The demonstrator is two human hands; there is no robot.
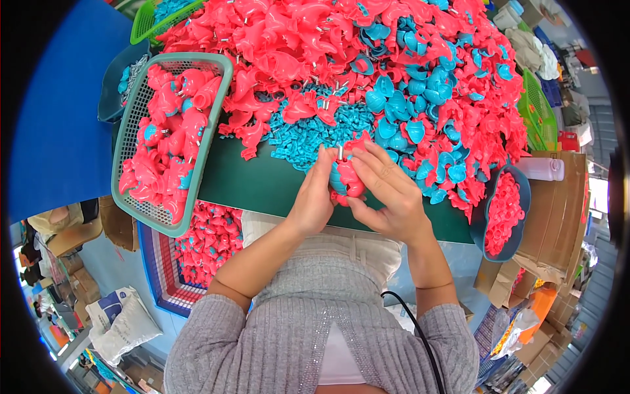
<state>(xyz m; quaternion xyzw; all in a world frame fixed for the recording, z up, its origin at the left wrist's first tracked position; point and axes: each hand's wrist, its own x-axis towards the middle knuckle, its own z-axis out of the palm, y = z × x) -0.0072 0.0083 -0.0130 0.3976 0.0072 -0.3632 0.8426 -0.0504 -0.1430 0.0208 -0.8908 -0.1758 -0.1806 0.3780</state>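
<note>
Between both hands, over the near edge of the green table (252, 180), is a pink and teal plastic toy piece (346, 178) with a metal pin standing up at its top. My left hand (314, 194) is closed on its left side, fingers pointing up along it. My right hand (388, 187) wraps round its right side, thumb below and fingers over the top. Parts of the piece are hidden by the fingers. Just beyond lies a heap of small teal parts (308, 131), with a large mound of pink shell parts (282, 39) behind it.
A grey-green basket (226, 85) of pink and teal pieces stands at left. Teal cup-shaped parts (397, 105) lie among the pink ones. At right is a dark bowl (482, 223) of small pink parts, near a cardboard box (554, 210). A blue-rimmed crate (152, 282) sits below the table.
</note>
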